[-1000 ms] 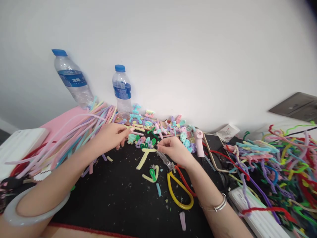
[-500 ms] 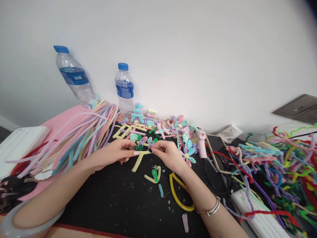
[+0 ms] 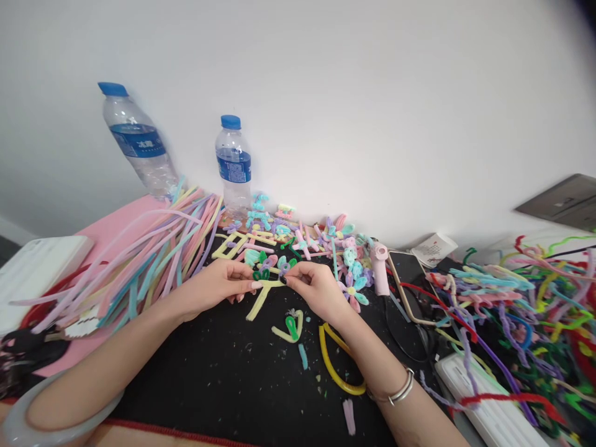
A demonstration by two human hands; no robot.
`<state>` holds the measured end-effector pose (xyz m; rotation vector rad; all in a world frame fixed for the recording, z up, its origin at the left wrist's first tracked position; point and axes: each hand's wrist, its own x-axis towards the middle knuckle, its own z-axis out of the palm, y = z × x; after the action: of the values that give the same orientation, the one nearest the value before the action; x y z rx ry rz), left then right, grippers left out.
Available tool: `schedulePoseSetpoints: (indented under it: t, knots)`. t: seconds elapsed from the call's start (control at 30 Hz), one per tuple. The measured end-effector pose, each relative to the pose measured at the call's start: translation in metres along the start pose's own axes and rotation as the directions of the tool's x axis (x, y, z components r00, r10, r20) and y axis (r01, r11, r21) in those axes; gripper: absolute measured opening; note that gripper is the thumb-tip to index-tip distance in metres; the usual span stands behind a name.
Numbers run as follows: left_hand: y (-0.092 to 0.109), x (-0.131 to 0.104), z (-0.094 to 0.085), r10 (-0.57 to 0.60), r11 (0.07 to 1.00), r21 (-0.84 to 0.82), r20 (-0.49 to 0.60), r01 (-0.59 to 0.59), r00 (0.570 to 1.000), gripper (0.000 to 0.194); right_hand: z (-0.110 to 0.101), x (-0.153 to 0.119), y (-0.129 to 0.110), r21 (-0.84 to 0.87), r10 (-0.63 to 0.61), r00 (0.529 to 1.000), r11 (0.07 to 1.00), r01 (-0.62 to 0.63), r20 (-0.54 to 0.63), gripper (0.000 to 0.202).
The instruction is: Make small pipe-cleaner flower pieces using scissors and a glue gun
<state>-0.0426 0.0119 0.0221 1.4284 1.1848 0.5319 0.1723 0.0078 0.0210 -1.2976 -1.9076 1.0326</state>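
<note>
Pinched between both hands is a pale yellow pipe cleaner piece (image 3: 257, 302), its one leg hanging down at a slant. My left hand (image 3: 228, 280) grips its left end between thumb and index finger. At the right end, my right hand (image 3: 311, 282) closes thumb and fingers on the same piece. Just behind the fingertips are green pipe cleaner loops (image 3: 261, 272) and purple loops (image 3: 285, 266); whether they are joined to the yellow piece I cannot tell. Below, on the black mat (image 3: 209, 379), lies a V-shaped yellow piece with a green loop (image 3: 292, 328).
Two water bottles (image 3: 234, 164) stand by the wall. Long pastel pipe cleaners (image 3: 158, 248) lie left, and a tangled coloured heap (image 3: 535, 316) fills the right. Finished pipe cleaner flowers (image 3: 352, 290), a pink handheld device (image 3: 380, 270), a phone (image 3: 410, 282) and a yellow loop (image 3: 330, 369) lie around.
The hands and the yellow piece have barely moved; its hanging leg has shifted slightly left and up. The whole view has tilted a little.
</note>
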Motion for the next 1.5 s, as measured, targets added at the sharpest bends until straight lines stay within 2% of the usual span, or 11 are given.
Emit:
schedulePoseSetpoints:
  t: [0.2,0.3,0.4,0.53,0.7,0.83,1.1,1.5]
  knots:
    - [0.000,-0.001,-0.008,-0.061,0.996,0.068,-0.010,0.062,0.998,0.026,0.000,0.000,0.003,0.017,0.018,1.000,1.000,-0.018,-0.011,0.014]
    - [-0.001,-0.001,-0.016,-0.079,0.990,0.104,-0.116,0.091,0.990,0.035,0.000,0.001,0.005,0.017,0.045,0.999,0.999,-0.045,-0.005,0.015]
    - [-0.002,-0.001,-0.019,-0.039,0.997,0.060,-0.233,0.055,0.972,0.041,0.003,0.001,0.007,-0.016,0.072,0.997,0.997,-0.072,0.001,0.013]
    - [-0.002,0.000,-0.017,0.007,0.999,0.041,-0.300,0.005,0.954,0.040,0.014,-0.001,0.009,-0.074,0.076,0.995,0.994,-0.081,-0.069,0.011]
    - [-0.006,0.001,-0.016,0.043,0.999,0.041,-0.325,-0.031,0.945,0.037,0.027,-0.005,0.007,-0.124,0.116,0.972,0.982,-0.143,-0.204,0.016]
    - [-0.008,0.002,-0.015,0.063,0.998,0.050,-0.348,-0.049,0.935,0.035,0.035,-0.006,0.005,-0.132,0.163,0.957,0.971,-0.199,-0.240,0.021]
    - [-0.005,0.001,-0.013,0.077,0.995,0.091,-0.401,-0.044,0.913,0.033,0.038,-0.007,-0.001,-0.287,0.133,0.966,0.938,-0.195,-0.221,0.018]
    - [0.000,-0.003,-0.011,0.143,0.970,0.237,-0.376,-0.054,0.915,0.034,0.038,-0.003,-0.004,-0.460,0.007,0.983,0.883,-0.092,-0.182,0.015]
